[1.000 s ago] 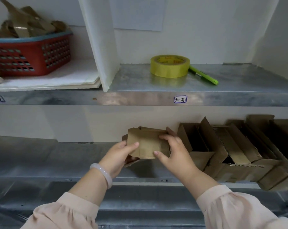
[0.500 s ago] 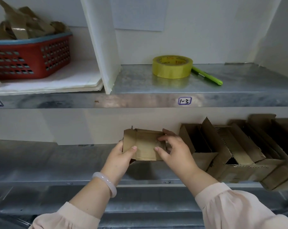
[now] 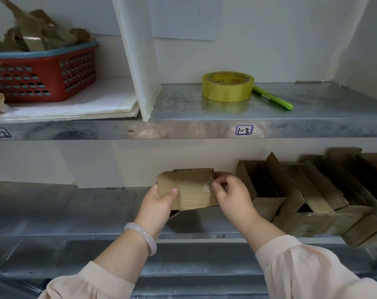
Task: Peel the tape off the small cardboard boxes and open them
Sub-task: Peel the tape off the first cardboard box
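Two hands hold one box (image 3: 187, 190) above the lower shelf (image 3: 75, 212); left hand (image 3: 159, 203) grips its left end; right hand (image 3: 230, 193) pinches clear tape (image 3: 206, 187) at its right edge; opened boxes (image 3: 308, 197) stand just right.

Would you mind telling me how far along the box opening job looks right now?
Several opened boxes already stand in a row on the lower shelf, and a red basket above holds crumpled strips that may be peeled tape. In hand: the left hand steadies a small box while the right hand picks at its clear tape. That box remains taped shut. No other sealed boxes are visible.
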A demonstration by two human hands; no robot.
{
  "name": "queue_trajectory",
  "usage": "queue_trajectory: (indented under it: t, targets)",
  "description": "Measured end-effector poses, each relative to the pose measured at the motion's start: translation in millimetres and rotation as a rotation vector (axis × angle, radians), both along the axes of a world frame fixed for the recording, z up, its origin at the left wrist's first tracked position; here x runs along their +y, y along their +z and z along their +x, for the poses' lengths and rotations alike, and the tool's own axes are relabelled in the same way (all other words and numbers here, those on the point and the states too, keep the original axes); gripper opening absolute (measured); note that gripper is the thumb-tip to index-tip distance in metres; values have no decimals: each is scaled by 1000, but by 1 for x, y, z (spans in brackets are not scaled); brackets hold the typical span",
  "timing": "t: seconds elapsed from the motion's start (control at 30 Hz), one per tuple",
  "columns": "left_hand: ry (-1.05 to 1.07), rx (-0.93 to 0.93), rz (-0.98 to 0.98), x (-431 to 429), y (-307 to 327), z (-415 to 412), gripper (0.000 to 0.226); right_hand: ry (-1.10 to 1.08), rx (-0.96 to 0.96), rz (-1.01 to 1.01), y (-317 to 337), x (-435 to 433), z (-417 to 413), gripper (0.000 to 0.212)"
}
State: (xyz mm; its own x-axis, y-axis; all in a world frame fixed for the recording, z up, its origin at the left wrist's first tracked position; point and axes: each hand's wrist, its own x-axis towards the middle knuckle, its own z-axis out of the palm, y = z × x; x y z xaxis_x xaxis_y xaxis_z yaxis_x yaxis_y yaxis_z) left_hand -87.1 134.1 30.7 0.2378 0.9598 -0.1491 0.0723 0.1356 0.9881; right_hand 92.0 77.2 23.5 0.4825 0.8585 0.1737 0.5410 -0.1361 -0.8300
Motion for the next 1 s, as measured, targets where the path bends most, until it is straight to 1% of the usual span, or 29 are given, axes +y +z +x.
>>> queue_trajectory:
  t: [0.07,0.1,0.2,0.23,0.4,0.47,0.53,0.57,0.6,0.67,0.7,0.77,0.8,0.87,0.9,0.93,1.0]
  targets:
    - [22,-6,-44,2,-5,-3,10,-32,136,-5,1,2,0,16]
    - [36,-15,-64,2,-7,-4,11,-43,235,2,1,3,0,14]
    - [90,-90,-152,3,-10,-8,12,-23,740,95,6,6,0,7]
    - [97,-112,-172,4,-10,-9,12,-10,829,114,9,6,0,7]
    - [117,-140,-155,2,-7,-7,13,2,1104,129,13,5,1,8]
    - [112,-136,-130,0,-4,-5,15,-32,1153,147,14,5,2,8]
    - [115,-100,-87,0,-4,-4,15,-47,1068,136,15,5,3,8]
    - [117,-73,-59,0,-4,-5,14,-47,950,113,14,4,3,10]
    - [112,-49,-31,-1,-3,-5,13,-43,778,82,14,2,2,11]
    - [109,-14,18,-2,-2,-4,12,-12,415,30,14,-2,-1,25]
    - [111,-2,40,-3,-1,-2,11,-2,277,23,13,-4,-4,33]
    - [113,12,76,-6,1,2,11,-25,61,25,10,-4,-8,44]
    - [107,19,89,-8,2,4,10,-46,-17,31,10,-3,-10,46]
    - [91,41,124,-12,4,6,10,-77,-99,39,9,-2,-11,41]
    - [88,56,142,-12,5,7,9,-83,-111,37,9,-2,-10,37]
    - [86,69,151,-13,6,7,9,-85,-103,36,10,-2,-8,32]
    - [83,78,145,-13,7,6,10,-80,-6,38,12,-3,-5,20]
